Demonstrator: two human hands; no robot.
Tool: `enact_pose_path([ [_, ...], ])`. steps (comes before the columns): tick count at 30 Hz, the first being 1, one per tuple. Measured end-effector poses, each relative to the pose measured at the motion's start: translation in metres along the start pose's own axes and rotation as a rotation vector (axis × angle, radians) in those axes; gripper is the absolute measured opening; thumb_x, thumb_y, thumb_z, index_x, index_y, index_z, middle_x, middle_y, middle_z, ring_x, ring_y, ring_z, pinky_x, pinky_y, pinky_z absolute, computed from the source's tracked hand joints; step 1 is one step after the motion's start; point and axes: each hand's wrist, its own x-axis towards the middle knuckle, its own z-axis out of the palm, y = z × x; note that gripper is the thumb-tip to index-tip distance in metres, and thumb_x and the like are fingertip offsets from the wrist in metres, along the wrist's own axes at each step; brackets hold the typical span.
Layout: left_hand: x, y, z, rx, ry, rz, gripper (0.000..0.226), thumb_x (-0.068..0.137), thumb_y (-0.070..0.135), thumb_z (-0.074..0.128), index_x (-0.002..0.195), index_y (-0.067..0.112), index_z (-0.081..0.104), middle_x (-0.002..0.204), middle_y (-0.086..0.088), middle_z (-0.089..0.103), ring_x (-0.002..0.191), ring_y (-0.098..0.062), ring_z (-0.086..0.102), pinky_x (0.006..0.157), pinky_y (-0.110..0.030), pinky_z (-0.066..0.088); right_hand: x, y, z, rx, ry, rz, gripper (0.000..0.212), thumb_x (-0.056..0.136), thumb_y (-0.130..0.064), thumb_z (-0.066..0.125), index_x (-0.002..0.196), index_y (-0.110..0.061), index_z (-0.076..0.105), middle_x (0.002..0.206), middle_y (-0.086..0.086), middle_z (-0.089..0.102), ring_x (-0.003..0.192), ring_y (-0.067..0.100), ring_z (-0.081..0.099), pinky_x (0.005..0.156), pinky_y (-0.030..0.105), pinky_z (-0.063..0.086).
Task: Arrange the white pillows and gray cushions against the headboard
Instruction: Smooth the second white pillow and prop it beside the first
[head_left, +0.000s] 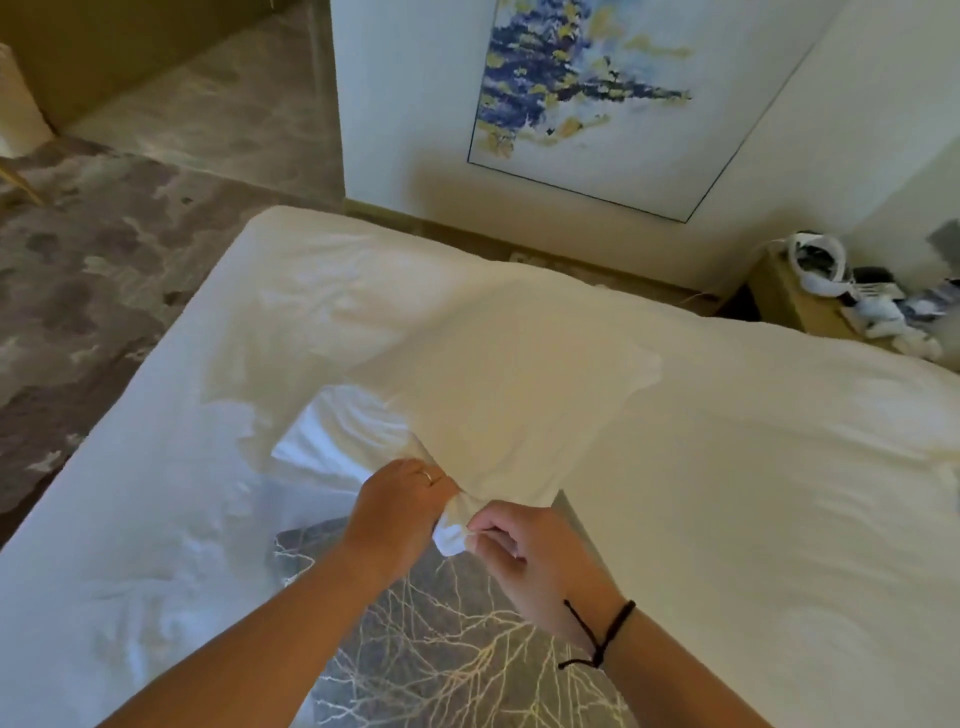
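Both hands pinched one corner of the white pillow (498, 395): left hand (400, 512) clenched above, right hand (524, 558) (fingertips closed) just below; gray cushion (441, 639) lay beneath them.

We have one view only, worn on the head, looking forward and steeply down across the bed (156, 519) toward the wall with the painting (597, 104). It sits close: both forearms enter from the bottom edge, and the wide lens tilts the room.
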Motion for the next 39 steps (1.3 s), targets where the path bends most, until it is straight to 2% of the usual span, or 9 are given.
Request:
enact_pose_path([
  [2, 0.002, 0.013, -0.011, -0.061, 0.048, -0.038, 0.045, 0.043, 0.002, 0.087, 0.080, 0.023, 0.072, 0.070, 0.006, 0.067, 0.066, -0.019, 0.064, 0.047, -0.022, 0.039, -0.012, 0.014, -0.013, 0.026, 0.024, -0.015, 0.039, 0.080, -0.055, 0.067, 0.114, -0.038, 0.059, 0.111, -0.025, 0.060, 0.102, -0.010, 0.053, 0.085, 0.016, 0.042],
  [4, -0.003, 0.019, -0.031, -0.136, 0.092, -0.108, 0.047, 0.049, 0.004, 0.086, 0.089, 0.025, 0.074, 0.083, 0.007, 0.070, 0.078, -0.018, 0.066, 0.048, -0.026, 0.046, -0.025, 0.031, -0.032, -0.090, 0.047, -0.067, 0.085, 0.060, -0.078, 0.069, 0.135, -0.050, 0.039, 0.147, -0.033, 0.031, 0.137, -0.010, 0.023, 0.113, 0.017, 0.018],
  [7, -0.028, 0.024, -0.069, -0.212, 0.117, -0.237, 0.046, 0.058, 0.010, 0.078, 0.099, 0.029, 0.073, 0.093, 0.009, 0.070, 0.088, -0.015, 0.065, 0.058, -0.030, 0.053, -0.028, 0.052, -0.058, -0.405, 0.053, -0.132, 0.117, 0.053, -0.087, 0.062, 0.149, -0.049, 0.006, 0.161, -0.020, -0.002, 0.146, 0.003, -0.008, 0.118, 0.033, -0.006],
  [17, -0.136, -0.002, -0.144, -0.194, -0.088, -0.989, 0.063, 0.085, 0.013, 0.064, 0.141, 0.034, 0.045, 0.130, 0.009, 0.059, 0.107, -0.017, 0.060, 0.091, -0.035, 0.050, 0.090, 0.003, 0.032, -0.655, -0.070, -0.429, 0.076, 0.085, -0.019, 0.064, 0.148, -0.038, 0.025, 0.155, -0.007, 0.033, 0.144, 0.021, 0.027, 0.119, 0.048, 0.010],
  [23, -0.117, -0.004, -0.190, 0.038, -0.017, -0.608, 0.116, 0.062, 0.060, 0.070, 0.152, 0.041, 0.000, 0.158, 0.015, 0.020, 0.137, -0.014, 0.033, 0.101, -0.039, 0.044, 0.134, -0.026, 0.068, -0.645, -0.051, -0.487, 0.074, 0.076, -0.026, 0.076, 0.140, -0.032, 0.040, 0.143, -0.005, 0.049, 0.134, 0.025, 0.042, 0.116, 0.051, 0.022],
  [27, -0.037, -0.005, -0.123, 0.238, -0.301, -0.614, 0.124, 0.072, 0.072, 0.061, 0.152, 0.015, -0.015, 0.164, -0.003, 0.004, 0.150, -0.028, 0.001, 0.118, -0.053, 0.004, 0.152, -0.031, 0.074, -0.637, -0.072, -0.499, 0.071, 0.079, -0.032, 0.072, 0.142, -0.030, 0.039, 0.145, -0.007, 0.047, 0.136, 0.021, 0.039, 0.117, 0.044, 0.018],
  [30, -0.005, -0.032, -0.084, 0.342, -0.426, -0.764, 0.116, 0.076, 0.072, 0.059, 0.153, 0.008, 0.002, 0.160, -0.010, 0.020, 0.146, -0.031, 0.016, 0.118, -0.052, 0.011, 0.168, -0.020, 0.057, -0.606, -0.145, -0.512, 0.081, 0.072, -0.051, 0.072, 0.143, -0.030, 0.038, 0.148, -0.007, 0.043, 0.137, 0.015, 0.037, 0.117, 0.039, 0.017],
  [35, -0.022, -0.064, -0.054, 0.365, -0.200, -0.688, 0.092, 0.062, 0.079, 0.065, 0.127, 0.014, 0.055, 0.109, -0.009, 0.068, 0.098, -0.029, 0.063, 0.086, -0.045, 0.046, 0.201, 0.032, -0.012, -0.854, -0.181, -0.486, 0.098, 0.070, -0.048, 0.078, 0.148, -0.037, 0.021, 0.158, -0.008, 0.023, 0.145, 0.015, 0.019, 0.118, 0.042, 0.008],
  [39, -0.041, -0.073, -0.040, 0.354, -0.136, -0.620, 0.066, 0.053, 0.059, 0.086, 0.095, 0.011, 0.066, 0.076, -0.008, 0.068, 0.067, -0.031, 0.065, 0.063, -0.041, 0.049, 0.228, 0.060, -0.048, -1.024, -0.142, -0.434, 0.105, 0.069, -0.042, 0.080, 0.149, -0.039, 0.012, 0.160, -0.006, 0.017, 0.147, 0.018, 0.013, 0.119, 0.046, 0.005],
])
